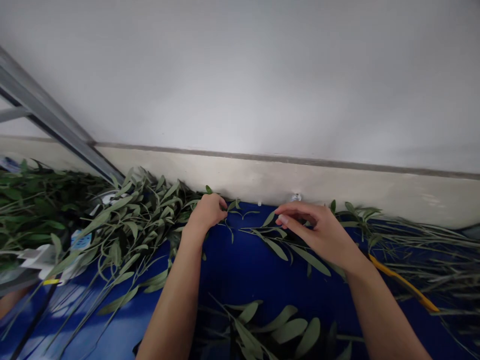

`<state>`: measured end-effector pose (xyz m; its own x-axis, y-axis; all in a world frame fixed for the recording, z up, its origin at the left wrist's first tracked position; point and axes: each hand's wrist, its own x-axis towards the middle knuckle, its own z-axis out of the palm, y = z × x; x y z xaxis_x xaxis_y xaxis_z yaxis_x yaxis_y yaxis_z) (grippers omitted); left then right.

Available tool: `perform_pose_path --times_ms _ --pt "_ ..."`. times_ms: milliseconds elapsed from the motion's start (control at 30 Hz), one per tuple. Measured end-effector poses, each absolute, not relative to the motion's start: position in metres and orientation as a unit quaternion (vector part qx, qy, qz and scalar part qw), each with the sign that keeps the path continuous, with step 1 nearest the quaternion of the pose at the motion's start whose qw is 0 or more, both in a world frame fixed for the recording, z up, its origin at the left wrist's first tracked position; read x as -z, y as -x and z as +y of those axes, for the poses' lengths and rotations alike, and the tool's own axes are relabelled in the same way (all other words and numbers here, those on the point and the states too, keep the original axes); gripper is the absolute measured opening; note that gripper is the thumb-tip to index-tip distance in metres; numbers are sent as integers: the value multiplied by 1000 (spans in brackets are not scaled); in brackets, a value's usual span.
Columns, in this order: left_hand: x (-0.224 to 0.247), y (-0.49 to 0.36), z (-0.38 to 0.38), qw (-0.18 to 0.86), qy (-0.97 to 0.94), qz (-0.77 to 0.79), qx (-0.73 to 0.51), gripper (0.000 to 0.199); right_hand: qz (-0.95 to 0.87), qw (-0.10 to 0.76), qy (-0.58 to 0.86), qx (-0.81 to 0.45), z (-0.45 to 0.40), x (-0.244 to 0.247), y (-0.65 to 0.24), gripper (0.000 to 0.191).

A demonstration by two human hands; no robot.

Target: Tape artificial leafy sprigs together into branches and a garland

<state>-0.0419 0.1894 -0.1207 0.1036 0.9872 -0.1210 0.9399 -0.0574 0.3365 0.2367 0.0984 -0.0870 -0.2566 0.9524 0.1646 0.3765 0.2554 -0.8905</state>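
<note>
Sprigs (276, 248) are seemingly being handled singly; left grip (207, 214) and right grip (318, 227) are curling, can't tell if pinching; next move is likely calling for light touch.

Left forearm (179, 300) and right forearm (378, 310) are slim and bare.

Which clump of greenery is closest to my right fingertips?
The slender sprigs spread just below your right hand in the picture; one leaf comes right beside its fingertips. The left pile, long-stemmed right bundle and bottom-edge sprigs lie farther off.
</note>
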Motion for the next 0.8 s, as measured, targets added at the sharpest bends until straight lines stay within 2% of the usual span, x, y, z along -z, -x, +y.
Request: perform_pose_path --times_ms 133,267,533,800 --pt "113 43 191 156 -718 673 -85 14 -691 375 483 -385 98 85 -238 17" --pt "103 48 189 149 -717 674 -98 18 -684 381 480 -395 98 83 -239 17" --pt "129 40 193 200 -707 678 -29 21 -681 398 465 -402 99 87 -243 19" --pt "127 37 194 208 -715 667 -11 23 -677 405 468 -397 100 87 -244 19"
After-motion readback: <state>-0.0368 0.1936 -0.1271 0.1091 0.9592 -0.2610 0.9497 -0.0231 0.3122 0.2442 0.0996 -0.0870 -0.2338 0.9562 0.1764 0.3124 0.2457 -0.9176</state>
